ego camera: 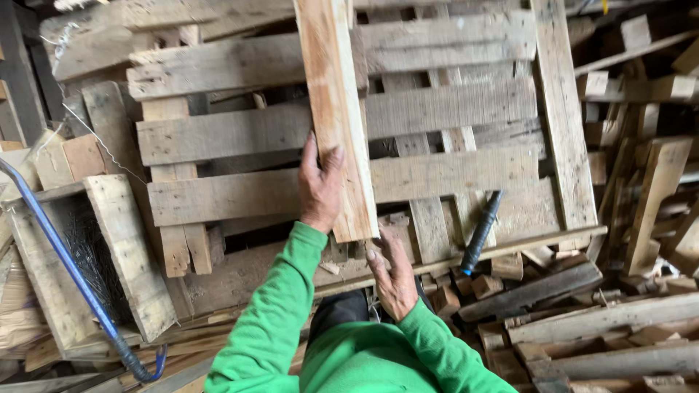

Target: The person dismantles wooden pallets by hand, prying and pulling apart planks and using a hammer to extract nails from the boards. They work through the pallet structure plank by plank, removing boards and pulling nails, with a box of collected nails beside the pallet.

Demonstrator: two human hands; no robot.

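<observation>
My left hand grips the left edge of a long pale wooden plank, which stands nearly upright in front of a weathered pallet. The plank's top runs out of the frame. My right hand is just below the plank's lower end, back towards the camera, fingers spread and reaching up to the bottom corner; it does not wrap around anything. Both arms wear green sleeves.
A blue pry bar slants across the left, over a wooden crate. A dark tool handle with a blue tip leans on the pallet's lower right. Loose boards and blocks pile up at the right and below.
</observation>
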